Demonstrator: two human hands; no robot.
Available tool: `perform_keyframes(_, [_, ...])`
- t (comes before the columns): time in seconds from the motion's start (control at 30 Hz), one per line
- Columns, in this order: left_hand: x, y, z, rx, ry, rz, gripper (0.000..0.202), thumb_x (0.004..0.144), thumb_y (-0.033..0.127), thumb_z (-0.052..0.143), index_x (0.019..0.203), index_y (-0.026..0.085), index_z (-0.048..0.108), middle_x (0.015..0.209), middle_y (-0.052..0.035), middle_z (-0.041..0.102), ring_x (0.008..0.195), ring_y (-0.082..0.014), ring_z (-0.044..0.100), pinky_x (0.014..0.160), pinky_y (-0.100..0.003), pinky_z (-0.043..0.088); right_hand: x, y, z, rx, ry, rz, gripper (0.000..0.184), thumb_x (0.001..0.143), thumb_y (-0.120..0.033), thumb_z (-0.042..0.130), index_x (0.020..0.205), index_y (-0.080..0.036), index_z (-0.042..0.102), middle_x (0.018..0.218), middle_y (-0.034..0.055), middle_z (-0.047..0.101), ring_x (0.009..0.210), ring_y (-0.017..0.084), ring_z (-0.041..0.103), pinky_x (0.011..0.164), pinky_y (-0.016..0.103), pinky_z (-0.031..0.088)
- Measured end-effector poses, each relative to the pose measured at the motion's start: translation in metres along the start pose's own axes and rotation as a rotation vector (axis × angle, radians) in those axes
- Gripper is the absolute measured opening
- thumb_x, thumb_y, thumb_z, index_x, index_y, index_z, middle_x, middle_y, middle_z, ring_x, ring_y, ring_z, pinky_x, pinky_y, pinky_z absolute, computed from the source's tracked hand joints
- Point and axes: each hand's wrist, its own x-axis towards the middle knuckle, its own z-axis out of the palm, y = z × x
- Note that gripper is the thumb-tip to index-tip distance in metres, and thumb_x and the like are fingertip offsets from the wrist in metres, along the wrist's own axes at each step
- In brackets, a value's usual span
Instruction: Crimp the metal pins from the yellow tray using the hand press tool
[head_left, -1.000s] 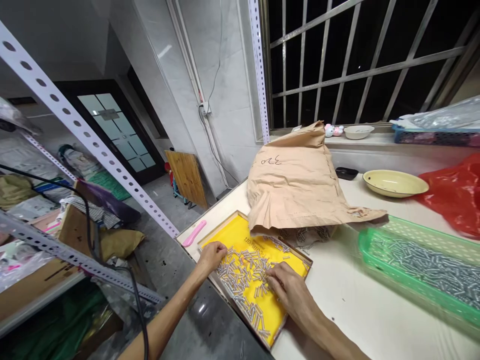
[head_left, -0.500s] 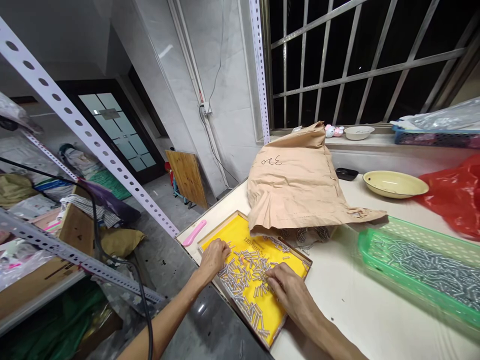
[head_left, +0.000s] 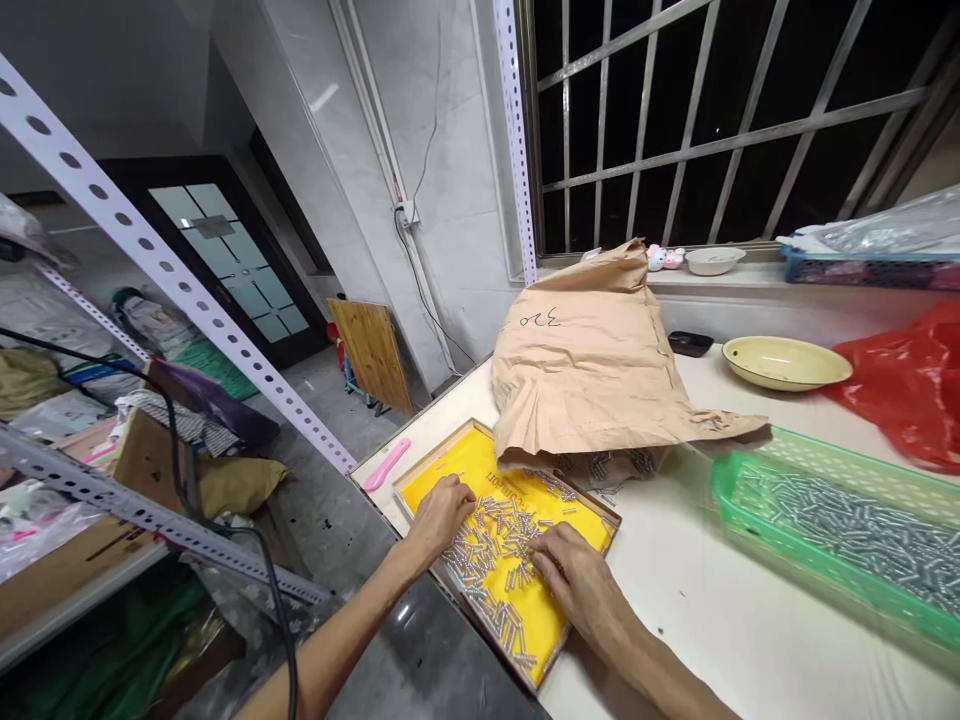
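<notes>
A shallow tray (head_left: 550,615) with a yellow lining and printed lettering lies on the table, with many small, ribbed, silvery metal pieces (head_left: 478,552) scattered over it. My left hand (head_left: 441,515) is over the tray's left side, its fingers curled together among the pieces. My right hand (head_left: 577,572) reaches in from the right, thumb and fingers pinched at the edge of the pile. Whatever either set of fingertips holds is too small or hidden to make out. A brown paper sack (head_left: 592,370) lies just behind the tray, more metal pieces showing at its mouth.
To the right stands a green plastic basket (head_left: 750,530) with many similar pieces. A pink-handled tool (head_left: 388,464) lies left of the tray. Farther back are a yellow dish (head_left: 786,364), a black dish (head_left: 690,344) and a red bag (head_left: 911,385). A perforated post (head_left: 225,330) rises at left.
My left hand has shifted slightly right and inward over the tray, toward the pile. My right hand stays at nearly the same spot. The whole view has moved a little.
</notes>
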Motion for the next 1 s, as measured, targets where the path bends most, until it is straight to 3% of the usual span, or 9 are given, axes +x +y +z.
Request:
perform_keyframes(0.13, [-0.002, 0.006, -0.003, -0.248, 0.006, -0.188, 0.012, 0.075, 0.021, 0.053, 0.073, 0.016, 0.063, 0.073, -0.0033, 0.064, 0.070, -0.0154, 0.059, 0.064, -0.025, 0.041, 0.011, -0.007, -0.006, 0.088, 0.025, 0.064, 0.022, 0.088, -0.024, 0.044, 0.089, -0.019, 0.065, 0.086, 0.0056, 0.061, 0.082, 0.018, 0.057, 0.074, 0.030, 0.043])
perform_keyframes(0.23, [-0.013, 0.018, -0.003, -0.520, -0.002, -0.321, 0.016, 0.075, 0.031, 0.055, 0.071, 0.016, 0.060, 0.064, -0.0008, 0.062, 0.059, -0.0132, 0.057, 0.055, -0.023, 0.041, 0.025, -0.014, -0.001, 0.212, 0.048, 0.138, 0.021, 0.086, -0.029, 0.048, 0.089, -0.019, 0.067, 0.087, 0.0045, 0.065, 0.082, 0.018, 0.059, 0.075, 0.029, 0.043])
perform_keyframes(0.3, [-0.023, 0.031, 0.000, -0.761, -0.068, -0.392, 0.024, 0.074, 0.040, 0.057, 0.075, 0.016, 0.057, 0.060, 0.0009, 0.059, 0.049, -0.0110, 0.054, 0.047, -0.021, 0.040, 0.034, -0.018, 0.006, 0.326, 0.016, 0.196, 0.023, 0.084, -0.034, 0.050, 0.089, -0.018, 0.067, 0.084, 0.0038, 0.067, 0.077, 0.018, 0.060, 0.070, 0.028, 0.044])
perform_keyframes(0.4, [-0.035, 0.053, 0.006, -1.109, -0.152, -0.437, 0.037, 0.070, 0.050, 0.062, 0.079, 0.015, 0.054, 0.062, 0.0010, 0.059, 0.045, -0.0081, 0.052, 0.043, -0.019, 0.041, 0.039, -0.021, 0.016, 0.456, -0.035, 0.268, 0.028, 0.081, -0.040, 0.053, 0.085, -0.016, 0.066, 0.076, 0.0035, 0.068, 0.068, 0.017, 0.060, 0.062, 0.026, 0.045])
perform_keyframes(0.47, [-0.042, 0.063, 0.011, -1.246, -0.152, -0.447, 0.040, 0.065, 0.048, 0.068, 0.082, 0.014, 0.054, 0.064, 0.0009, 0.059, 0.048, -0.0074, 0.054, 0.047, -0.019, 0.044, 0.037, -0.021, 0.018, 0.459, -0.016, 0.298, 0.027, 0.079, -0.041, 0.055, 0.081, -0.015, 0.065, 0.074, 0.0038, 0.068, 0.066, 0.017, 0.060, 0.061, 0.026, 0.044])
perform_keyframes(0.57, [-0.050, 0.072, 0.021, -1.308, -0.115, -0.449, 0.042, 0.059, 0.038, 0.075, 0.088, 0.014, 0.056, 0.063, 0.0032, 0.056, 0.052, -0.0076, 0.054, 0.053, -0.020, 0.047, 0.029, -0.019, 0.016, 0.403, 0.032, 0.282, 0.023, 0.079, -0.037, 0.054, 0.077, -0.016, 0.064, 0.074, 0.0034, 0.067, 0.068, 0.017, 0.060, 0.062, 0.026, 0.044])
perform_keyframes(0.73, [-0.056, 0.075, 0.032, -1.050, 0.039, -0.439, 0.024, 0.064, 0.034, 0.069, 0.076, 0.015, 0.060, 0.058, 0.0024, 0.056, 0.050, -0.0094, 0.052, 0.046, -0.021, 0.045, 0.022, -0.018, 0.014, 0.390, 0.023, 0.265, 0.022, 0.081, -0.035, 0.052, 0.070, -0.018, 0.060, 0.067, 0.0004, 0.063, 0.062, 0.015, 0.056, 0.057, 0.024, 0.041])
perform_keyframes(0.8, [-0.057, 0.075, 0.033, -1.027, 0.020, -0.436, 0.022, 0.065, 0.034, 0.068, 0.074, 0.015, 0.061, 0.056, 0.0021, 0.057, 0.048, -0.0096, 0.052, 0.046, -0.021, 0.045, 0.021, -0.018, 0.015, 0.377, 0.011, 0.265, 0.022, 0.080, -0.035, 0.053, 0.068, -0.018, 0.059, 0.065, -0.0002, 0.061, 0.060, 0.014, 0.054, 0.055, 0.024, 0.040])
perform_keyframes(1.0, [-0.057, 0.073, 0.025, -1.323, -0.131, -0.560, 0.041, 0.055, 0.042, 0.078, 0.077, 0.012, 0.059, 0.054, 0.0020, 0.058, 0.046, -0.0079, 0.053, 0.051, -0.021, 0.046, 0.019, -0.021, 0.011, 0.333, 0.026, 0.211, 0.021, 0.083, -0.032, 0.050, 0.071, -0.018, 0.059, 0.068, 0.0003, 0.062, 0.063, 0.014, 0.055, 0.059, 0.024, 0.041])
